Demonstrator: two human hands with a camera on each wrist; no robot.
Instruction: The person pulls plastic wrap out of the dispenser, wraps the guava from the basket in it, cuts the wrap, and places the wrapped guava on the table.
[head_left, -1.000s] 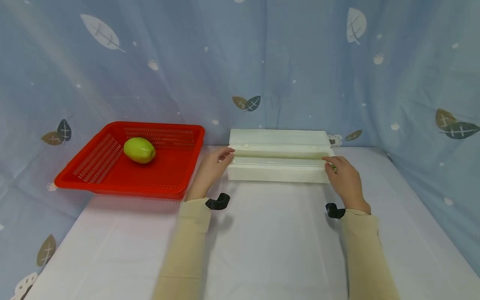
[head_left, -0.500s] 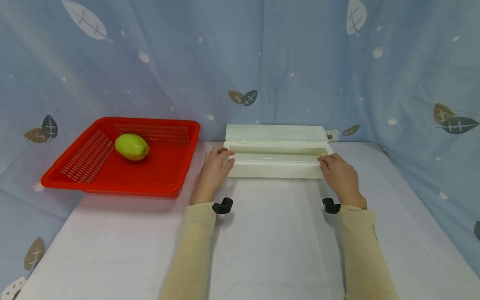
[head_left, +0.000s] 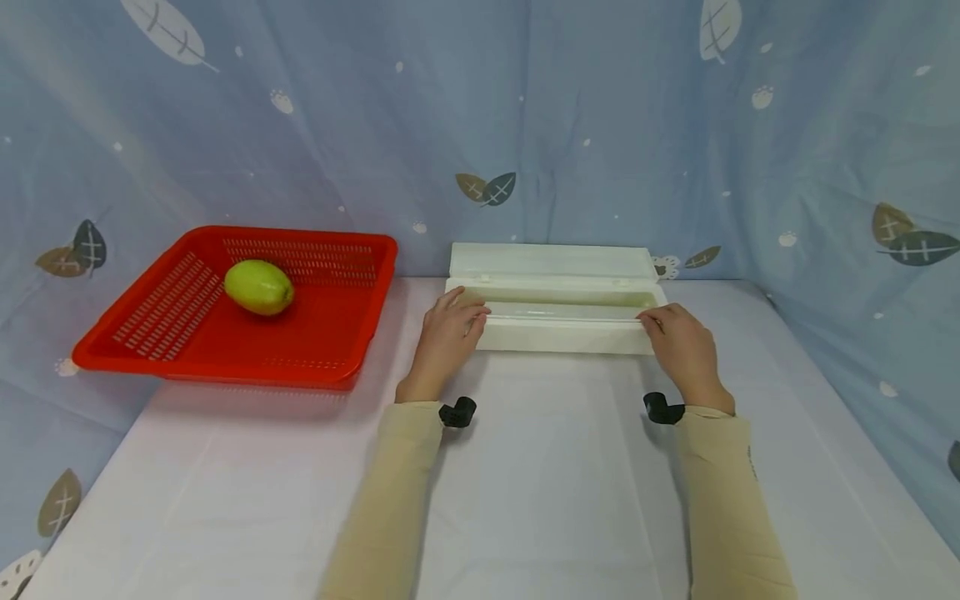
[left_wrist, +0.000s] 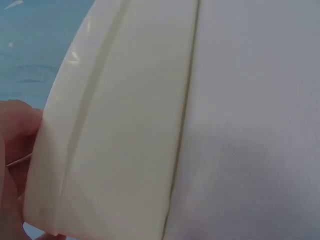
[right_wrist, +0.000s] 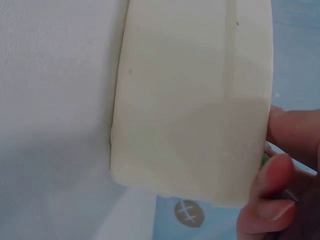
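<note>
Head view is showing the white surface (head_left: 555, 483) spreading in front of me, my beige sleeves (head_left: 397, 483) lying across the image of it from below. Behind, the blue curtain (head_left: 600, 108) is hanging, carrying leaf prints (head_left: 921, 247) in brown, dark and white. Near this curtain the long white box (head_left: 566, 337) is resting, its lid (head_left: 551, 260) standing open at the back. My left grip (head_left: 444, 337) is holding the box's left end and my right grip (head_left: 686, 346) its right end, both with bent fingers. Toward my left, a red basket (head_left: 322, 337) is carrying one green fruit (head_left: 258, 287).
</note>
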